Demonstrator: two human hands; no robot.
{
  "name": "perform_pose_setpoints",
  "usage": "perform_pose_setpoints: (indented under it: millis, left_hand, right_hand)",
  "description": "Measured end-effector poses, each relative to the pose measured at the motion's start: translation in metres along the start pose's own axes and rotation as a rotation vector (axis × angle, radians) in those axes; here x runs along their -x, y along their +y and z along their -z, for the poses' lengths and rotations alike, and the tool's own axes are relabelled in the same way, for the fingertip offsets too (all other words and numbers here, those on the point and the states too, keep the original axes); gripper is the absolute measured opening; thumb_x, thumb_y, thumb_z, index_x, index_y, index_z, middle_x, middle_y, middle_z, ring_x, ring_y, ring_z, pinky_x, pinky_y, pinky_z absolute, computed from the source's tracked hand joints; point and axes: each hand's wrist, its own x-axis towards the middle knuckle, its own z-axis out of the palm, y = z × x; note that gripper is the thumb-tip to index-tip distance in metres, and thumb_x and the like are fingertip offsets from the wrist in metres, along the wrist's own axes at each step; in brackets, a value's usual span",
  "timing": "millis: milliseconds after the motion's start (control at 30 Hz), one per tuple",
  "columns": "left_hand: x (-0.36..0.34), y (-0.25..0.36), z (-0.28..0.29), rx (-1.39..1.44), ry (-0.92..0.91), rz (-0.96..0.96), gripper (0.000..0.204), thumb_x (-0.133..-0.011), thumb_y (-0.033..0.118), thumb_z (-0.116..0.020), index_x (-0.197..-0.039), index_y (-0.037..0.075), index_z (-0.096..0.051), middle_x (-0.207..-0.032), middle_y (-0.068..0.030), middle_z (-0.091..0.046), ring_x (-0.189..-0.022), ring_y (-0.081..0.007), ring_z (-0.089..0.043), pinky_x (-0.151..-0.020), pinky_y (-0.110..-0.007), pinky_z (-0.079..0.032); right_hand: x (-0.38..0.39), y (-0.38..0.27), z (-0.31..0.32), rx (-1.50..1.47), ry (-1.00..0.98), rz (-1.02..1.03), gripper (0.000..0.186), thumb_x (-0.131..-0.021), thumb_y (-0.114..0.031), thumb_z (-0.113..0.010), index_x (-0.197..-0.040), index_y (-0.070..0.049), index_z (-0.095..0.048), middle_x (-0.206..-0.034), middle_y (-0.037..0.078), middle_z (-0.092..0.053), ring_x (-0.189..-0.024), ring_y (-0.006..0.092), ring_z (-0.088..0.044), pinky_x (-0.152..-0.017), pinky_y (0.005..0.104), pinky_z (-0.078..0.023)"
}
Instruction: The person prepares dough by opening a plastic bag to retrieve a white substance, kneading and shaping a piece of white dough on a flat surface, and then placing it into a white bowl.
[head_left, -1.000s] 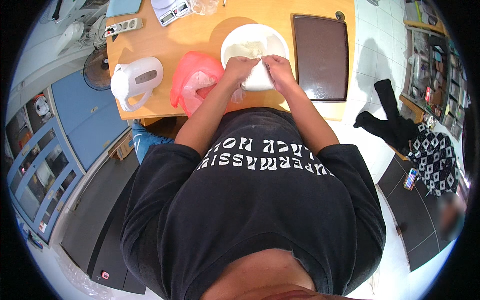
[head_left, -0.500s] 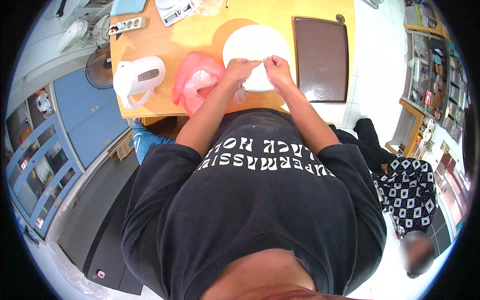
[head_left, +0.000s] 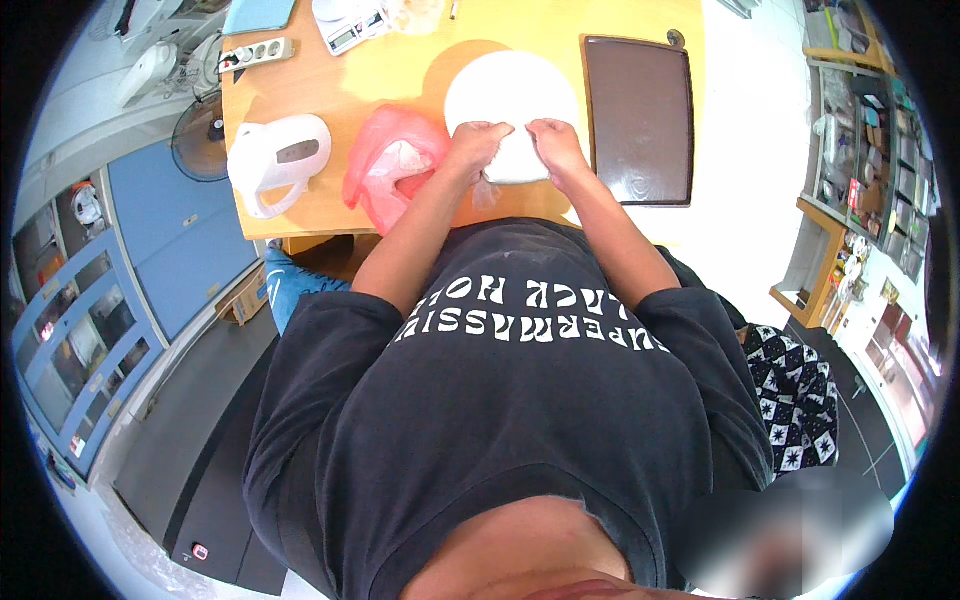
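Both my hands are at the near edge of a round white dish point(head_left: 512, 85), which is too bright to tell plate from bowl. Below my fingers is a bulging white-filled plastic bag point(head_left: 518, 170), with a clear crinkled corner showing under the left wrist. My left hand point(head_left: 482, 146) pinches with thumb and fingers at the bag's upper left. Opposite it, my right hand point(head_left: 556, 147) is pinched at the upper right. A small gap separates the fingertips. Left of my left forearm stands an opened pink plastic bag point(head_left: 368, 150) with a pale bag inside.
The wooden table point(head_left: 400, 80) also carries a white electric kettle point(head_left: 280, 165), a dark brown tray point(head_left: 640, 120), a kitchen scale point(head_left: 350, 32) and a power strip point(head_left: 258, 53). A fan point(head_left: 198, 137) stands at the left. Another person in patterned clothing point(head_left: 795, 395) is behind my right side.
My fingertips have drawn slightly apart over the white-filled bag. The other person has shifted nearer, toward the lower edge. Things on the table stay put.
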Motion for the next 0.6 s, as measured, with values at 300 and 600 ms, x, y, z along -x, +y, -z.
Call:
perform_pose_setpoints:
  millis: [300, 600]
  left_hand:
    - [-0.01, -0.013, 0.003, 0.063, 0.03, -0.001, 0.031, -0.094, 0.021, -0.068, -0.106, -0.007, -0.068, -0.092, -0.0123, -0.072, -0.078, -0.0204, -0.07, -0.067, -0.036, -0.057]
    - [-0.006, -0.019, 0.001, 0.171, -0.026, -0.05, 0.033, -0.096, 0.024, -0.069, -0.112, -0.004, -0.065, -0.095, -0.0102, -0.071, -0.082, -0.0181, -0.069, -0.071, -0.034, -0.057]
  right_hand:
    - [0.027, -0.015, -0.001, 0.086, 0.008, 0.007, 0.037, -0.096, -0.033, -0.07, -0.086, 0.003, -0.071, -0.078, 0.007, -0.067, -0.072, 0.0144, -0.057, -0.066, 0.0345, -0.047]
    - [0.021, -0.001, 0.005, 0.146, -0.02, 0.05, 0.035, -0.097, -0.029, -0.069, -0.087, 0.004, -0.071, -0.076, 0.008, -0.067, -0.068, 0.0147, -0.058, -0.063, 0.0346, -0.048]
